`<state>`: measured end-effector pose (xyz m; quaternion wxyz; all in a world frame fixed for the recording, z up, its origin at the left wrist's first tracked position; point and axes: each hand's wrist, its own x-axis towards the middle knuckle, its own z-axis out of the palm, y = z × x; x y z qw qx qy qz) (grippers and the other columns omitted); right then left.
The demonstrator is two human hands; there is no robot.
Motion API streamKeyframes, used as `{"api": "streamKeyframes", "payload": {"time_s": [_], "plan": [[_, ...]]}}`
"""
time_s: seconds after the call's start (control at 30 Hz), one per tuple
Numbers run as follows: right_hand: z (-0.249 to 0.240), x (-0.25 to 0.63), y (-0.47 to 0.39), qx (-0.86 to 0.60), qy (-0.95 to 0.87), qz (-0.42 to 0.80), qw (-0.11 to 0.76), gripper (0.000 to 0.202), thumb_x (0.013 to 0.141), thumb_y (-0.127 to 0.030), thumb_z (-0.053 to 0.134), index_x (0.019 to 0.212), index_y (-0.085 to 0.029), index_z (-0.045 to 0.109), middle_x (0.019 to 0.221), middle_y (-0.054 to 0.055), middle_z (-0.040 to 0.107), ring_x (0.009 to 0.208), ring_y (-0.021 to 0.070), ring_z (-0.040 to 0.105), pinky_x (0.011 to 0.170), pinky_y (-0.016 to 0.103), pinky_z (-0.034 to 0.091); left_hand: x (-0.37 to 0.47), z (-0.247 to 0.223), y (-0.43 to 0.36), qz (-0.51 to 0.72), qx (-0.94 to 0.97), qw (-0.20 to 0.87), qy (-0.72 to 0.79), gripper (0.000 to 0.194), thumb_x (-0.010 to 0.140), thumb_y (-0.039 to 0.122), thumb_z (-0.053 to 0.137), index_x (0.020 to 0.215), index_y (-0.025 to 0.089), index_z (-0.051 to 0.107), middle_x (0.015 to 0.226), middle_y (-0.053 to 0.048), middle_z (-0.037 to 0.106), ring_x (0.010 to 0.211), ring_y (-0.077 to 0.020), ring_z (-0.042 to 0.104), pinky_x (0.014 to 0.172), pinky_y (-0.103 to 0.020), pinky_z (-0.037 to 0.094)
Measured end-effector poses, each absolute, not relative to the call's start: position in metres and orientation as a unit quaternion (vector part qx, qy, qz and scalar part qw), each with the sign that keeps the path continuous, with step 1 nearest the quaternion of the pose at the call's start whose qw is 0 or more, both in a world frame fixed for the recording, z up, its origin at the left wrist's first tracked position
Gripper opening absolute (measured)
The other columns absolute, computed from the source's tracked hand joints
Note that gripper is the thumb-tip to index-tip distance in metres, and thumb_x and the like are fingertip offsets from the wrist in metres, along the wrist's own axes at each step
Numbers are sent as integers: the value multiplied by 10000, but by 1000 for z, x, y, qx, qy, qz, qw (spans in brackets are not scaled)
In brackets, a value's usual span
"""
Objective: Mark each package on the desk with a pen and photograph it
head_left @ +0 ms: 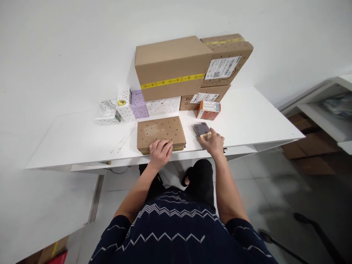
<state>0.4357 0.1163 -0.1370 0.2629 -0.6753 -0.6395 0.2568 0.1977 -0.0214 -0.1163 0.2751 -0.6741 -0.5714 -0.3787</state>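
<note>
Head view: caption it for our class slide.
Left hand on a cardboard box, right hand holding a small dark object, at a white table.

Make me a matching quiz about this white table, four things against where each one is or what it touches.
1. Left hand
2. Right hand
3. Purple box
4. Orange-and-white box

A. Stands between white boxes
B. In front of the carton lettered "BO"
C. Rests on the front brown box
D. Touches the dark flat item

Pairs: 1-C, 2-D, 3-A, 4-B
</note>
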Motion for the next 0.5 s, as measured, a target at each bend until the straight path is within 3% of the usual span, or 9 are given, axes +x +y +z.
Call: {"api": "streamKeyframes", "payload": {"time_s": [0.13,0.23,0.37,0.5], "plan": [[-116,443,88,-536,-416,578,453,614,706,-507,692,1203,-154,618,982,102,714,838,220,663,755,363,558,197,-117,-21,-376,-675,269,-576,168,860,263,679,1013,262,748,965,-47,742,991,-214,621,915,-356,383],[-88,440,58,-328,-261,762,495,552,781,-556,587,1162,-160,636,1055,128,733,864,227,697,708,356,596,198,-116,-20,-381,-673,272,-573,154,857,260,679,994,258,750,954,-51,742,981,-215,623,909,-360,386],[-57,419,16,-186,-169,863,438,606,832,-570,524,1252,-142,612,1188,164,705,978,247,696,810,408,603,199,-116,-21,-376,-673,271,-577,156,866,262,664,998,255,746,969,-58,739,995,-222,620,909,-368,389],[-52,387,-16,-155,-127,921,333,602,873,-592,467,1213,-123,635,1144,166,722,1004,271,695,842,447,596,195,-120,-22,-369,-680,261,-578,205,929,306,555,1030,256,727,989,-70,731,1020,-226,612,905,-381,395]]}}
